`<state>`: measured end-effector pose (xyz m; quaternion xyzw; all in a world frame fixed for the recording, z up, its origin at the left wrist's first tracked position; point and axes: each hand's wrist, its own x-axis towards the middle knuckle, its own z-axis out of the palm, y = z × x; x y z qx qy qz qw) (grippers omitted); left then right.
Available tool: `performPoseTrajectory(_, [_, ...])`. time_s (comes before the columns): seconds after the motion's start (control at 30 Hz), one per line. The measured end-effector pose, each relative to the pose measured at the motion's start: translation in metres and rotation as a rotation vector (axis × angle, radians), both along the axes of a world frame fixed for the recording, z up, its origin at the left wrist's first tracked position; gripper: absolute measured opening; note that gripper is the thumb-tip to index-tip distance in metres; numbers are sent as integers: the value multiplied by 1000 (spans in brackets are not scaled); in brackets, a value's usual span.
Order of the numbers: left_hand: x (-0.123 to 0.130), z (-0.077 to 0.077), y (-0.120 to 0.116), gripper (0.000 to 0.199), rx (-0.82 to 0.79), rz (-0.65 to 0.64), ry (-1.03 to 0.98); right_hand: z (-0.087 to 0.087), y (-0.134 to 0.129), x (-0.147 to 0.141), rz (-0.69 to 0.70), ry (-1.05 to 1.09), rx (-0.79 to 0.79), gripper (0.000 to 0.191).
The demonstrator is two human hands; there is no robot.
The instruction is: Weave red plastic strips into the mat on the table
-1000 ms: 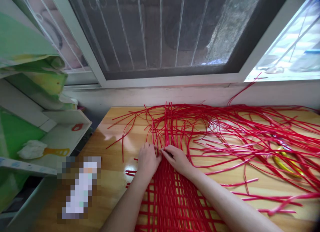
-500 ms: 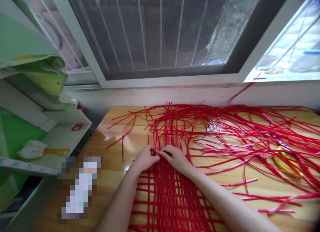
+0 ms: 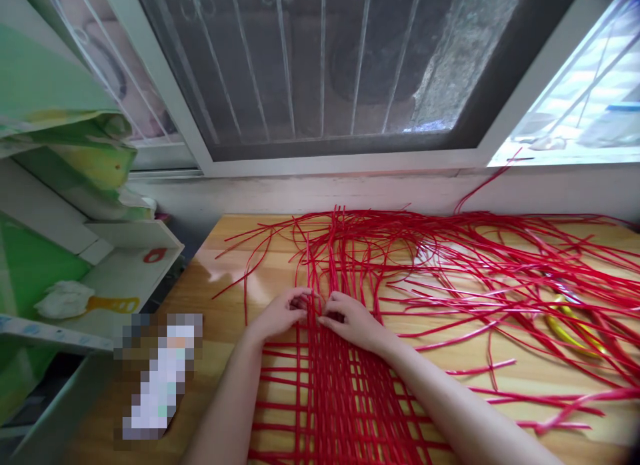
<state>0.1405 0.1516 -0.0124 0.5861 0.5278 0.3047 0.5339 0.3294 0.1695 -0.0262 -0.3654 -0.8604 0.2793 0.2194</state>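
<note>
On the wooden table lies a woven sheet of red plastic strands (image 3: 345,398), its loose ends running away from me. At the sheet's far end, on its left part, both hands work close together. My left hand (image 3: 283,313) is beside the leftmost lengthwise strands, thumb and fingers apart, with the fingertips touching or very near a strand. My right hand (image 3: 350,318) rests over the weave with curled fingers. Its thumb and forefinger come together at a thin red strand; the exact grip is partly hidden.
A tangle of loose red strands (image 3: 500,251) covers the table's back and right. Among them lies a yellow-handled tool (image 3: 570,325). A blurred-out pale item (image 3: 163,378) is at the left. Behind stands a barred window (image 3: 320,71); a white shelf (image 3: 125,258) is on the left.
My left hand has moved left, away from my right hand, and its thumb and fingers have parted. The right hand has shifted only slightly.
</note>
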Motion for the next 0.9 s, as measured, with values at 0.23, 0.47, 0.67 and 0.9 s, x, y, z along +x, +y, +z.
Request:
performPoseTrajectory(0.23, [-4, -1, -1, 15, 104, 29, 235, -5, -6, -3, -75, 55, -19, 25])
performPoseTrajectory(0.47, [-24, 1, -2, 11, 15, 162, 329, 10, -11, 0, -34, 51, 68, 20])
performPoseTrajectory(0.67, [-29, 21, -8, 17, -126, 122, 191, 16, -7, -9, -6, -89, 75, 25])
performPoseTrajectory(0.9, [-17, 36, -3, 37, -154, 187, -48, -3, -3, -31, -44, -77, 150, 11])
